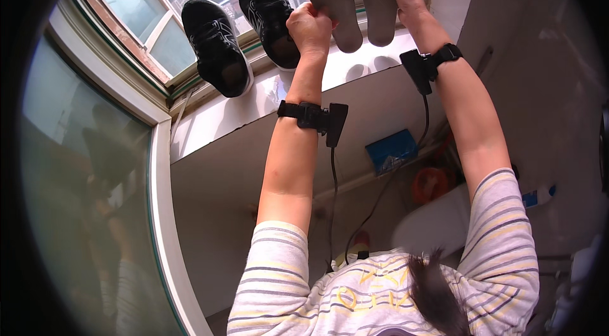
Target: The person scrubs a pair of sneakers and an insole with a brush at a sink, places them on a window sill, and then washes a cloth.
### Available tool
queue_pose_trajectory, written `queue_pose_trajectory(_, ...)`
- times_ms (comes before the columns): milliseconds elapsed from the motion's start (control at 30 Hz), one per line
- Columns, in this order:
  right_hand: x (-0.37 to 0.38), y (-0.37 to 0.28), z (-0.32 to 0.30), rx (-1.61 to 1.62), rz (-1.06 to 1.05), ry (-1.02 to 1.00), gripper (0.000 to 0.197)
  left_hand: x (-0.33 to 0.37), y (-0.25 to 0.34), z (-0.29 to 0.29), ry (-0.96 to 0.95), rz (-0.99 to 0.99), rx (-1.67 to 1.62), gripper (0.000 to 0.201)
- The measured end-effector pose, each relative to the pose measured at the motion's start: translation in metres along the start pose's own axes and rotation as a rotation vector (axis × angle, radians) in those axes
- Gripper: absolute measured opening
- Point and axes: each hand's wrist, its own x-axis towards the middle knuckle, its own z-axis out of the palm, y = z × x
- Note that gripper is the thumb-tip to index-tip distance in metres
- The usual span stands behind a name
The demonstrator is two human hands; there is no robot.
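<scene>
My left hand (311, 28) is closed on the edge of a grey insole (335, 0), which stands upright on the white window sill (266, 96). A second grey insole (379, 3) is beside it, pinched at its right edge by my right hand (409, 1). The tops of both insoles run out of the picture. Left of my hands, two black running shoes with white soles lean against the window frame: the left shoe (216, 44) and the right shoe (265, 9). My left hand partly overlaps the right shoe's side.
An open window pane (95, 177) swings in on the left. Outside the window are buildings. Below the sill lie a blue packet (391, 151), an orange-red round thing (432, 184) and a blue-and-white bottle (539, 196). Cables hang from black devices strapped to both wrists.
</scene>
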Motion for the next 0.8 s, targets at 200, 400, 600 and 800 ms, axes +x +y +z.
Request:
queue_pose_trajectory(200,0.043,0.036,-0.001,-0.084,-0.016,-0.030,0.019,0.022,-0.026,0.033,0.065,0.007,0.423,0.009)
queue_pose_trajectory(400,0.068,0.067,-0.011,-0.364,-0.049,0.037,0.023,0.018,-0.024,0.051,0.130,0.050,0.457,0.007)
queue_pose_trajectory(600,0.086,0.072,-0.011,-0.462,-0.100,0.054,0.024,0.023,-0.032,0.050,0.143,-0.019,0.439,0.036)
queue_pose_trajectory(800,0.095,0.079,-0.024,-0.604,-0.142,0.054,0.039,0.021,-0.038,0.057,0.117,-0.138,0.467,0.046)
